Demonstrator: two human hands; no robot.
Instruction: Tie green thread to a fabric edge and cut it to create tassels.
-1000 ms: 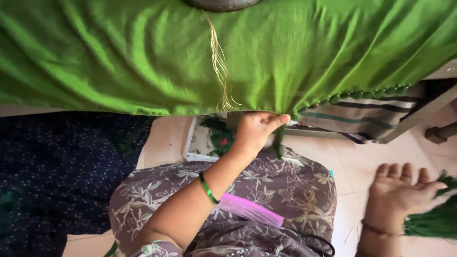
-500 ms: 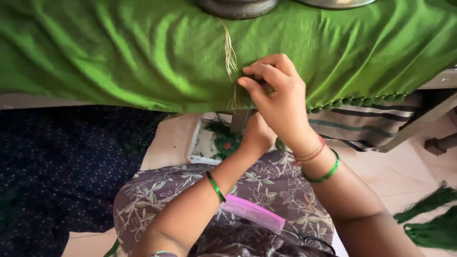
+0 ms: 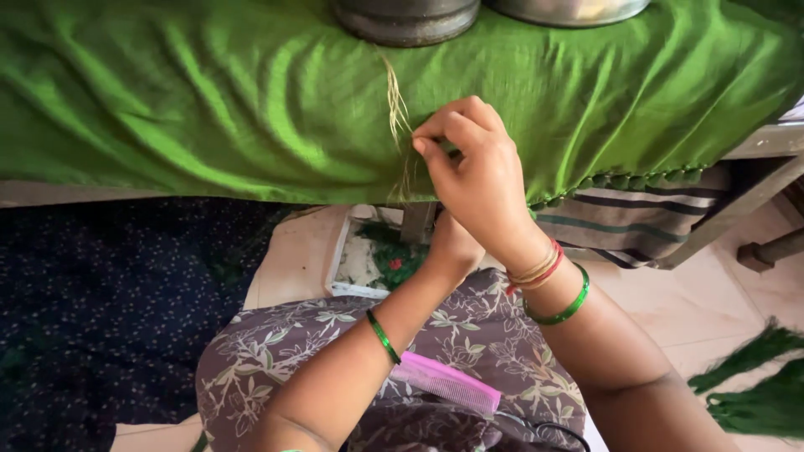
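A pink plastic comb point(image 3: 446, 382) is lying on the lap at lower centre, the left hand point(image 3: 453, 245) is sitting mostly hidden under the right hand point(image 3: 474, 172), which is pinching pale golden threads point(image 3: 395, 109) on the draped green silk cloth point(image 3: 209, 100), whose edge is showing knotted beads only right of the hands.

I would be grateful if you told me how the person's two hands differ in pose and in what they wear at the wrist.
The right hand lies on top of the draped green cloth, fingertips pinching at the pale golden threads; the left hand sits lower, mostly hidden behind it at the cloth's edge. The right wrist carries a green bangle plus thin red and golden bangles; the left forearm carries a single green bangle. Both hands are bare.
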